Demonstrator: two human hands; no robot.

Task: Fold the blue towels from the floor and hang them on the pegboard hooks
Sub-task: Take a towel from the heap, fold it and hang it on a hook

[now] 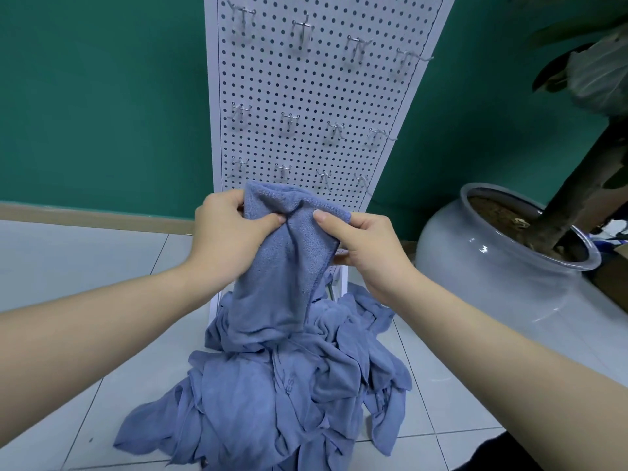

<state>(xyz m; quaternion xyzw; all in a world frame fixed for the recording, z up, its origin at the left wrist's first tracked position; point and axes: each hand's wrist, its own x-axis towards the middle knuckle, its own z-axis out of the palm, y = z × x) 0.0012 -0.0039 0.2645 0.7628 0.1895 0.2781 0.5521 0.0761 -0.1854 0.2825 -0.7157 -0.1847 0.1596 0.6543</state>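
Blue towel (289,266) hanging lengthwise, long axis vertical, before the pegboard (316,90), left hand (224,232) and right hand (367,243) pinching its top edge, towel pile (289,396) lying on floor below, grey pot (492,266) holding soil and a trunk

Open tiled floor (85,266) lies left of the pegboard (306,90). To its right, a large grey planter (482,263) stands near its foot. The towel pile (289,385) covers the floor before the pegboard base. Bare metal hooks (290,119) project from the board face.
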